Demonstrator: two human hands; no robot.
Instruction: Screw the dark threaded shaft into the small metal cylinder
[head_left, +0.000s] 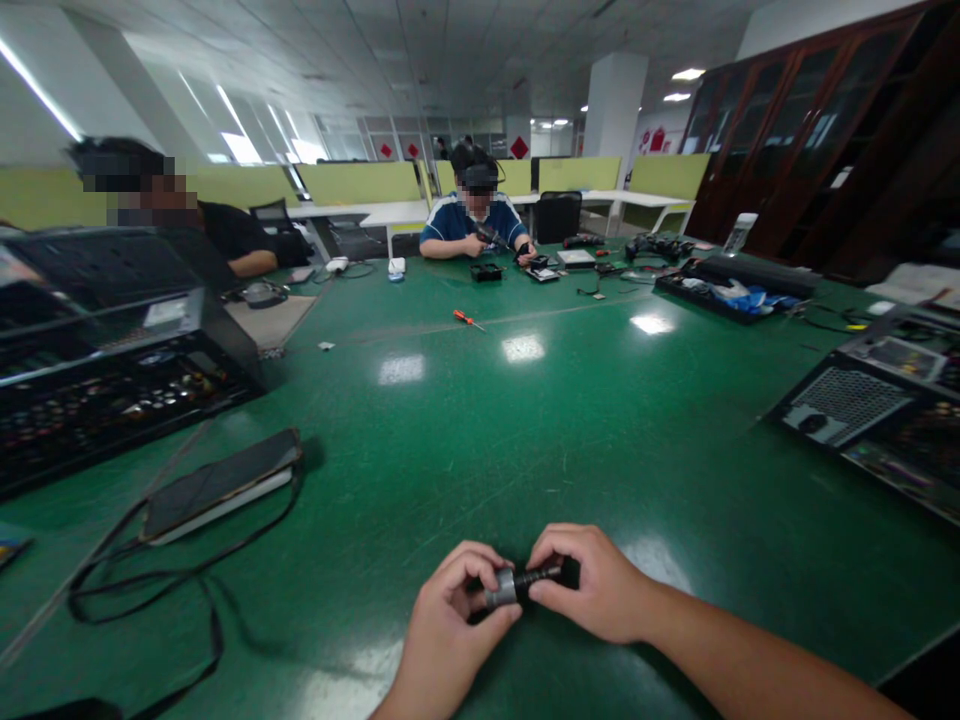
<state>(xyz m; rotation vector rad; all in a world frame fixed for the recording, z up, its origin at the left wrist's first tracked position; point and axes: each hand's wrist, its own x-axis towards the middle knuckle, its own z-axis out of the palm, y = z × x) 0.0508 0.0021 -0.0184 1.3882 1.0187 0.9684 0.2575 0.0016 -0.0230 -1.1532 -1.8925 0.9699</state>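
Near the front edge of the green table, my left hand is closed round a short silver metal cylinder. A thin black ribbed shaft extends from the cylinder's right end. The fingers of my right hand pinch the far end of this shaft, partly hiding it. Cylinder and shaft lie in one line between both hands, just above the tabletop. Whether they are one piece or two is too small to tell.
An open computer case stands at left, another at right. A dark flat box with a looped strap lies front left. A red screwdriver lies mid-table. Two people sit beyond, one handling small parts. A black tray is back right.
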